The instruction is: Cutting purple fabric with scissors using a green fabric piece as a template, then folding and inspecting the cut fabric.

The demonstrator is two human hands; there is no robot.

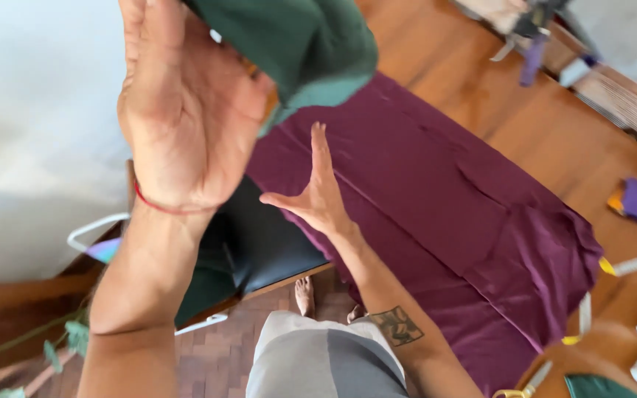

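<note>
Both hands up. Left hand is raised close to the camera, palm toward me and flat, fingers running out of the top of the frame, red string round the wrist. Green cloth sits against its fingers up top; can't tell if I'm gripping it or if it's just draped there. Right hand is lower and further out, spread wide, thumb out to the side, fingers pointing away, holding nothing. It hovers over the near edge of the maroon fabric, which lies spread across the wooden table, wrinkled toward the right end. Dark cushion is just below the right hand, left of the fabric. Scissors lie at the bottom right. White hangers are at left. Bare feet on parquet below.
</note>
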